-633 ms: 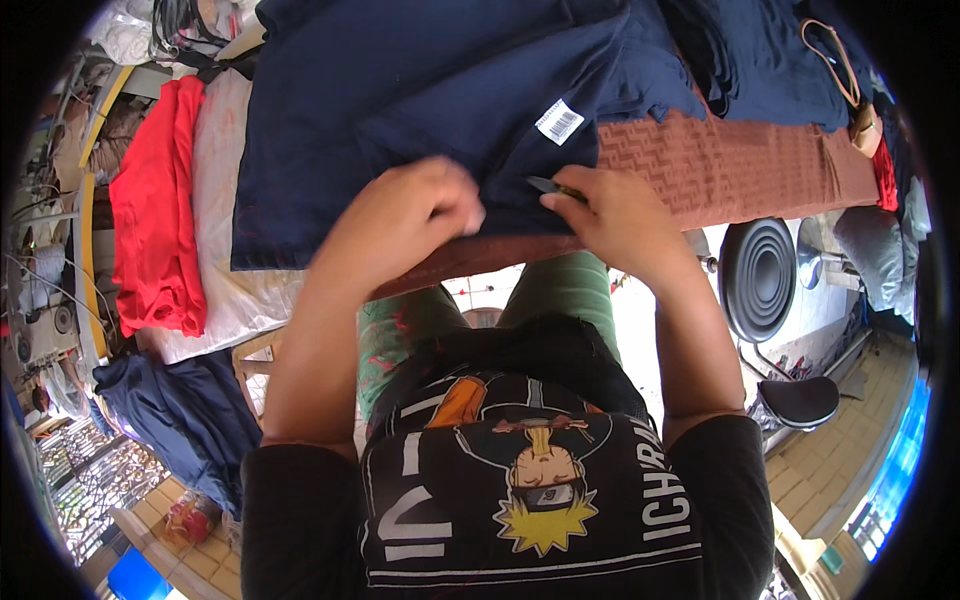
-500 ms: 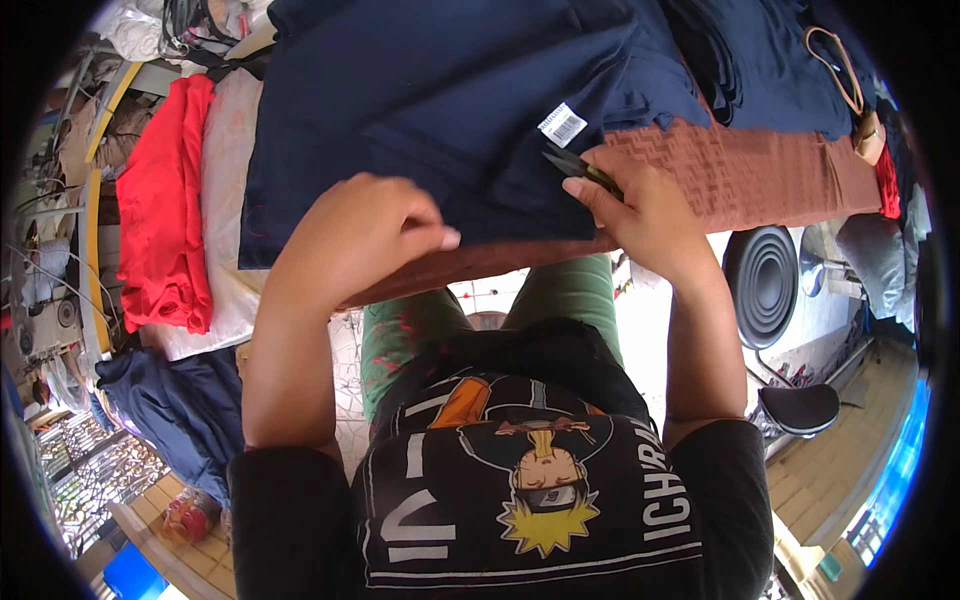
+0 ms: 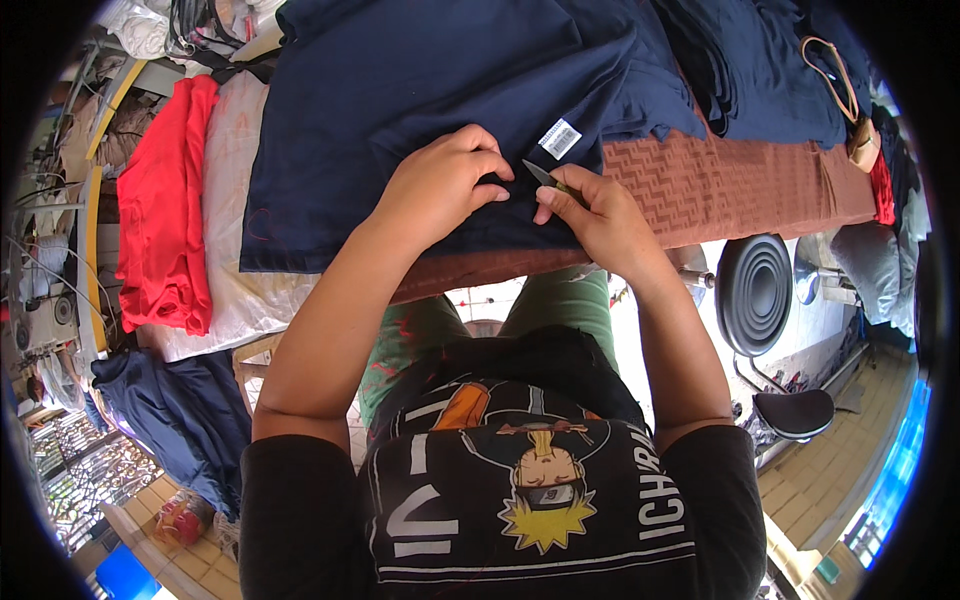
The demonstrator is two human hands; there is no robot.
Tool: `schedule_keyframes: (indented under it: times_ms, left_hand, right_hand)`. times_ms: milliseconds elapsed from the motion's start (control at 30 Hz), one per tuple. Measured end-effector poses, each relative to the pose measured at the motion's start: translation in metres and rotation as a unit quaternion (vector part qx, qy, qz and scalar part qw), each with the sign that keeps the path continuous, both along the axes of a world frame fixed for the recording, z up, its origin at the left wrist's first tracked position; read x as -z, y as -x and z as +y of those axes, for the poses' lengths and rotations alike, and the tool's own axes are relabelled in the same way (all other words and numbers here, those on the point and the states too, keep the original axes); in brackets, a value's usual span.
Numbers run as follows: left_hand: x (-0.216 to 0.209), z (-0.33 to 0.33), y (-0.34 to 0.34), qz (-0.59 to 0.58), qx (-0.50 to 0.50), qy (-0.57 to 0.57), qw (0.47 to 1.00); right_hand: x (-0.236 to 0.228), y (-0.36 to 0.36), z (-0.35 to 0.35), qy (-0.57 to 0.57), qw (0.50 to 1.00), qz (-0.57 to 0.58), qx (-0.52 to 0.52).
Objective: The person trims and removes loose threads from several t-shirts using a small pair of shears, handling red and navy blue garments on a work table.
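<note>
A dark navy garment lies spread on the table in front of me, its lower edge near my body. A small white barcode tag rests on its right side. My right hand is closed around a pair of thread snips, whose dark pointed blades aim up and left, just below the tag. Over the cloth, left of the blade tips, hovers my left hand. Its fingers are curled, with a small gap between thumb and fingertips, and nothing shows in them.
Beneath the garment is a brown patterned cloth. More folded navy garments lie at the far right, near a beige loop strap. To the left are a red garment and a whitish plastic sheet. A round black stool stands right.
My left hand has moved right and away from me, toward the snips. My right hand has shifted slightly left and nearer, drawing the blades below the tag.
</note>
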State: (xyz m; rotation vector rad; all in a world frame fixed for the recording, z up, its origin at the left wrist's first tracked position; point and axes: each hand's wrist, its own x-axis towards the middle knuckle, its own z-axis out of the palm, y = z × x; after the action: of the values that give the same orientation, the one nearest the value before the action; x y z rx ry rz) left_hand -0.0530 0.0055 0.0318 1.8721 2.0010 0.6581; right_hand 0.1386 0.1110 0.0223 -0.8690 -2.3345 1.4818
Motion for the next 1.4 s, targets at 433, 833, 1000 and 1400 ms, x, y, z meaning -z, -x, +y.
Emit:
schedule_keyframes:
  times_ms: [433, 833, 1000, 1400]
  left_hand:
    - [-0.014, 0.003, 0.006, -0.169, -0.066, 0.066, 0.981]
    - [-0.019, -0.003, -0.001, -0.096, -0.012, -0.032, 0.995]
    - [-0.026, 0.001, -0.012, -0.071, -0.019, -0.033, 0.997]
    - [-0.020, -0.030, -0.024, -0.118, -0.023, -0.037, 0.992]
  right_hand:
    - [-0.001, -0.001, -0.002, -0.003, 0.999, 0.037, -0.038]
    - [-0.007, 0.008, -0.007, -0.177, 0.982, -0.043, -0.057]
    - [-0.009, 0.006, -0.009, -0.174, 0.982, -0.049, -0.054]
    - [-0.009, -0.003, -0.012, -0.162, 0.983, 0.091, 0.004]
